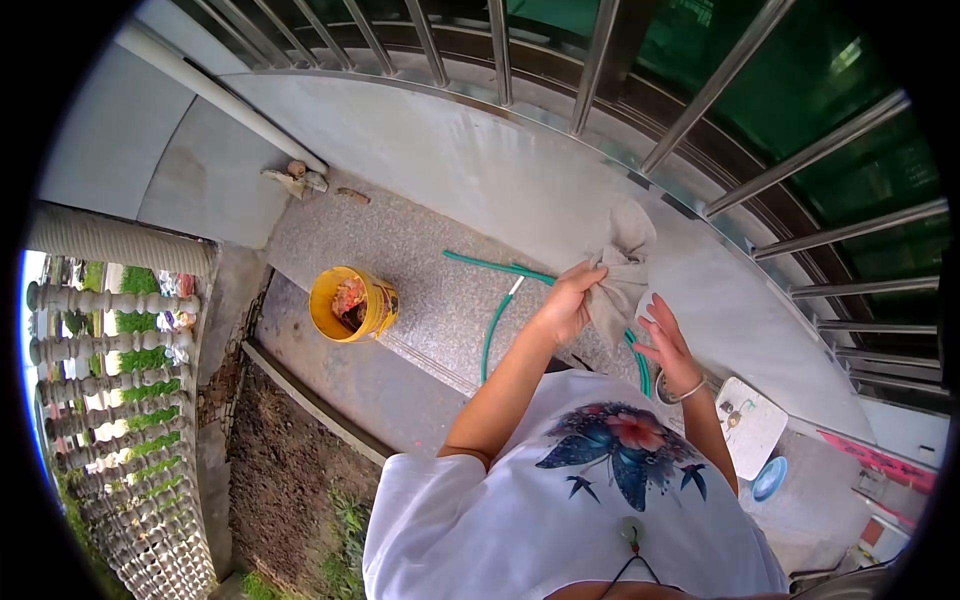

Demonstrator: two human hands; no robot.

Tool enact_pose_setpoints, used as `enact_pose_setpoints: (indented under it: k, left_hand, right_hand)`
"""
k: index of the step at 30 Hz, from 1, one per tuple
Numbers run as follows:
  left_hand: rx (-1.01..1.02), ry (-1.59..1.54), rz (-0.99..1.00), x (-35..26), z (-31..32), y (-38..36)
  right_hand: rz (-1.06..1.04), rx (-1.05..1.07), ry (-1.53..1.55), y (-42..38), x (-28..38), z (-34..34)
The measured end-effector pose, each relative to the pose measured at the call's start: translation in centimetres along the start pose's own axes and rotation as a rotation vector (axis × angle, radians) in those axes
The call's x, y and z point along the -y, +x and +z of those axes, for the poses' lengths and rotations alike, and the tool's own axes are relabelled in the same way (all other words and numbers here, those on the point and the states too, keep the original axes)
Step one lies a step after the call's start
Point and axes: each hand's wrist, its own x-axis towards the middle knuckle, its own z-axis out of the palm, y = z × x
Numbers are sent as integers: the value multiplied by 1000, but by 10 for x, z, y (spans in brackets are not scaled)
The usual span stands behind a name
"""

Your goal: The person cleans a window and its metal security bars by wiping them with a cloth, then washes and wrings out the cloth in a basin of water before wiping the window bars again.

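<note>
A greyish-beige cloth (622, 270) hangs bunched in front of my chest, close to the pale wall. My left hand (568, 303) is closed on its near side, fingers pressed into the fabric. Just right of the cloth, my right hand (668, 345) is raised with its fingers spread, holding nothing; a bracelet circles that wrist. Behind and below both hands, a green hose (492, 325) curves over the speckled floor.
A yellow bucket (377, 308) with reddish scraps inside stands to the left. Metal window bars (500, 55) run above the wall. A soil bed (285, 470) and stone balustrade (110, 350) lie left. At right are a white board-like top (755, 445) and a blue basin (769, 479).
</note>
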Motion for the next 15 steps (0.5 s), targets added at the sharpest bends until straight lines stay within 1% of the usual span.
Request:
enact_pose_setpoints:
  k: [1, 2, 3, 4, 5, 6, 7, 8, 9, 10, 11, 12, 13, 14, 15]
  left_hand:
    - [32, 6, -38, 7, -5, -10]
    - [15, -19, -18, 11, -12, -18]
    - [31, 14, -39, 18, -19, -27]
    - [49, 47, -65, 22, -24, -36]
    - [35, 27, -57, 21, -31, -43]
    - [5, 247, 21, 15, -40, -50]
    - [-23, 472, 99, 8, -47, -57]
    - [-48, 700, 170, 1, -52, -64]
    - [-80, 657, 185, -3, -53, -72]
    - [-139, 843, 263, -4, -62, -75]
    - [-173, 1034, 351, -5, -77, -74]
    - [-234, 935, 352, 0, -98, -71]
    - [-342, 898, 425, -6, -100, -77]
    - [-399, 733, 338, -22, -98, -85]
    - [-473, 662, 315, -35, -102, -92]
  right_hand:
    - [28, 26, -19, 8, -3, 15]
    - [112, 206, 245, 17, -7, 28]
    - [206, 372, 516, 21, -12, 38]
    - [235, 380, 505, 19, -15, 46]
    - [214, 438, 561, 19, -17, 54]
    - [189, 494, 620, 21, -20, 61]
    - [203, 501, 613, 24, -20, 66]
    - [211, 477, 494, 27, -19, 69]
    - [204, 447, 375, 32, -15, 71]
    - [184, 402, 261, 37, -11, 71]
    - [117, 321, 126, 46, -17, 70]
    - [80, 239, 102, 51, -9, 77]
    - [46, 200, 164, 59, 0, 80]
    - [14, 164, 228, 68, 10, 82]
    - [-15, 161, 362, 78, 22, 83]
